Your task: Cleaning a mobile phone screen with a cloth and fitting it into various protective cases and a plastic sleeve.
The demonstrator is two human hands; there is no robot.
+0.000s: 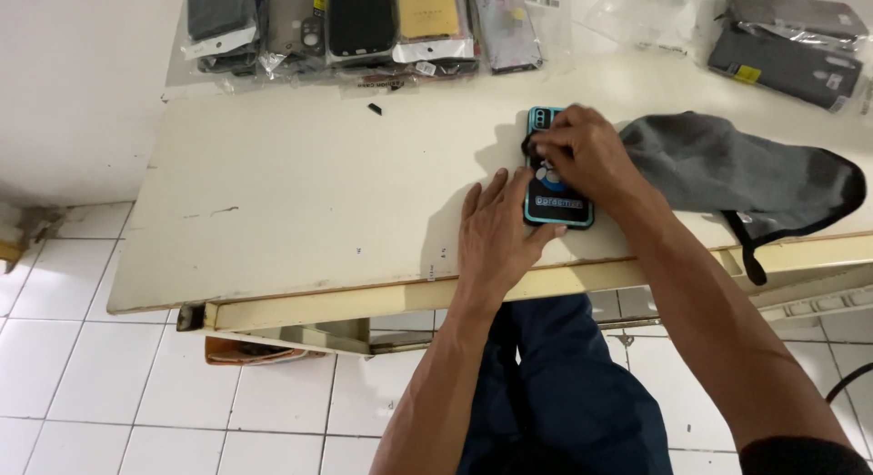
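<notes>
Phone (556,198) in teal case lies flat near desk (300,193) front edge, right of middle. Your left hand (498,234) spread flat, steadying its left side; your right hand (587,157) presses fingertips on top half. Likely light, stiff, slick, glass fragile: grip by long edges. Clear-bagged phone cases (364,25) along back edge, one yellow; dark packets (787,43) back right corner; grey cloth (737,170) right.

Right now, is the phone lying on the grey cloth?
No, the phone lies on the bare cream table, with the grey cloth beside it.
</notes>
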